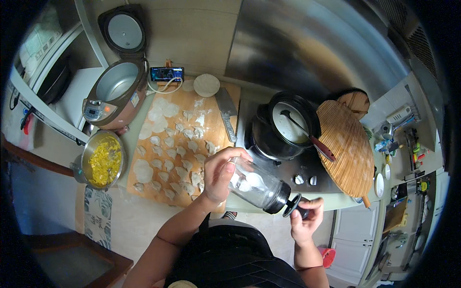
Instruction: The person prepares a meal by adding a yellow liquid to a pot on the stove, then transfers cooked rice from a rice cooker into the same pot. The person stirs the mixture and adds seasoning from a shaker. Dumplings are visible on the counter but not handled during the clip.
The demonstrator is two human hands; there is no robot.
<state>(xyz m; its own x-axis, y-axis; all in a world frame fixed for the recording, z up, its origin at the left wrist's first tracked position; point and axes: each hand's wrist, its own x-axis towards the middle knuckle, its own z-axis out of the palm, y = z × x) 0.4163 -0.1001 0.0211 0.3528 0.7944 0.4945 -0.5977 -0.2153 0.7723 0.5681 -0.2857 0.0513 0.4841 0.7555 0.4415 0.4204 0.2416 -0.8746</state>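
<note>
My left hand (219, 176) grips the base end of a clear glass jar (254, 183), which tilts with its black-collared mouth toward my right hand (308, 219). A little white material shows inside the glass. Between my right fingers is the jar's black lid (297, 207), just off the mouth, with a dark stem reaching toward the opening. Below the jar's base end lies a wooden board (207, 104) bearing several folded dumplings (169, 165), flat dough wrappers (158, 111) and loose flour.
A cleaver (227, 111) lies on the board's right side. The stove holds a black pot (261, 135) of whitish liquid with a ladle (302, 127). A round slatted lid (345, 151) leans beside it. Leftward are an uncovered rice cooker (111, 95), a bowl of yellow filling (104, 162) and a phone (166, 74).
</note>
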